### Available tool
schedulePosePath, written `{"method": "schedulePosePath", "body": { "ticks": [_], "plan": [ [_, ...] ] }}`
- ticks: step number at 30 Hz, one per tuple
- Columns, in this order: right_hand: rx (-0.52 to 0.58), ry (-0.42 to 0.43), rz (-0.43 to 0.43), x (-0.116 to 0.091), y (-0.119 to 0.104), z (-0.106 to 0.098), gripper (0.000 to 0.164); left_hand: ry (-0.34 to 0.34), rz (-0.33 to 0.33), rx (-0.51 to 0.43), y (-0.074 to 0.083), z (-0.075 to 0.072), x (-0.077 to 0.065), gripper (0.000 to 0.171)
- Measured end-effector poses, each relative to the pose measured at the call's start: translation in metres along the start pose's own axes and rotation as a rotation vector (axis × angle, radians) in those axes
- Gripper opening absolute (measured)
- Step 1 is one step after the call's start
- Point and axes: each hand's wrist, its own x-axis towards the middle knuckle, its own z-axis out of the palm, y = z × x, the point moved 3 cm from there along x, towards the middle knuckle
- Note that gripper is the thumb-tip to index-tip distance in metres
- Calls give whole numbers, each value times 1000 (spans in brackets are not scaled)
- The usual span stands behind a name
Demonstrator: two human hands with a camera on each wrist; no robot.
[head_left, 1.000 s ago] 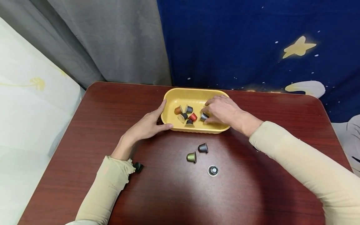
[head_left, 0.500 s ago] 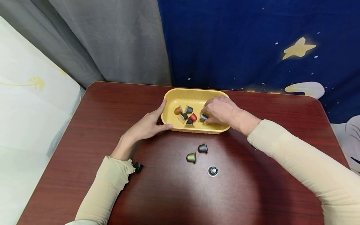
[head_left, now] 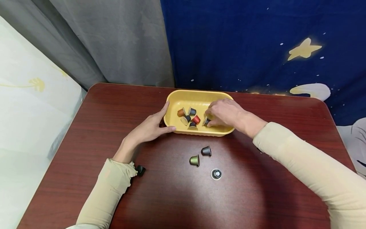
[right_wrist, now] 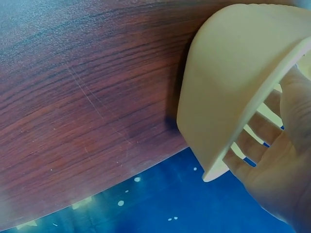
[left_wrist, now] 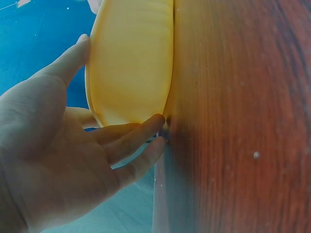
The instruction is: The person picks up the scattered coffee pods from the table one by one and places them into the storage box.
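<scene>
Homey rm, tho can't tell exactly which kind: dk-red wood-grain table (head_left: 160, 197) w/ rounded corners, just beside a plain grey curtain (head_left: 128, 41) & a navy curtain (head_left: 228, 41) printed w/ a yellow star, pale blob & white dots; on the person's L, a white panel (head_left: 28, 127) w/ yellow flower print.

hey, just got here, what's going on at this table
A person is working at a yellow tub on a wooden table. The left hand touches the tub's left end; the right hand reaches inside, thumb and fingers pinching a dark capsule. Five other capsules, one of them red, are in the tub. Three more are on the table: a green one and a grey one lying, another standing.
</scene>
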Motion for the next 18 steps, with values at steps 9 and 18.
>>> {"method": "schedulePosePath", "body": {
  "ticks": [9,18],
  "plan": [
    [31,68,-15,-9,1,-8,53,-6,2,-7,2,1,0,101],
    [30,164,-68,-16,-8,-10,55,-7,1,-16,0,1,-1,100]
  ]
}}
